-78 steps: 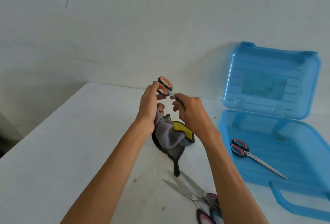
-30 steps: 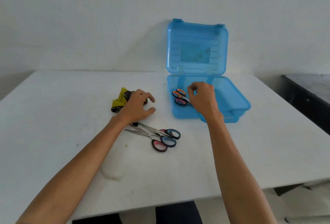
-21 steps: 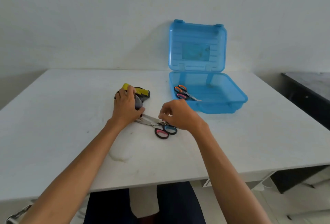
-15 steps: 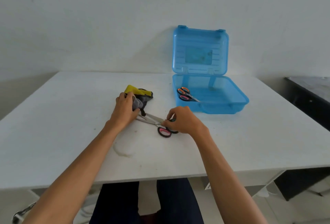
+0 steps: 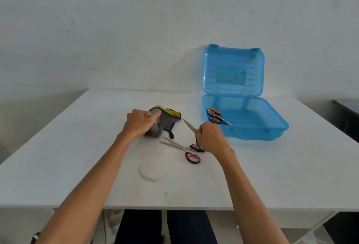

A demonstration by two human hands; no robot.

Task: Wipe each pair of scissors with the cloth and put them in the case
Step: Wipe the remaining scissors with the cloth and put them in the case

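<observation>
**Right hand (image 5: 211, 138) holds scissors, left hand (image 5: 139, 123) grips cloth (image 5: 168, 118)**

The right hand's fingers are curled round the handle of a pair of scissors (image 5: 190, 126), its blades together and pointing toward the far left. The left hand clutches the bunched grey, black and yellow cloth near the middle of the white table (image 5: 77, 166). Between the two hands, pink-handled scissors (image 5: 182, 148) lie on the table with their blades parted. The open blue case (image 5: 256, 137) stands toward the far right edge, with orange- and pink-handled scissors (image 5: 217, 117) at its left side.
</observation>
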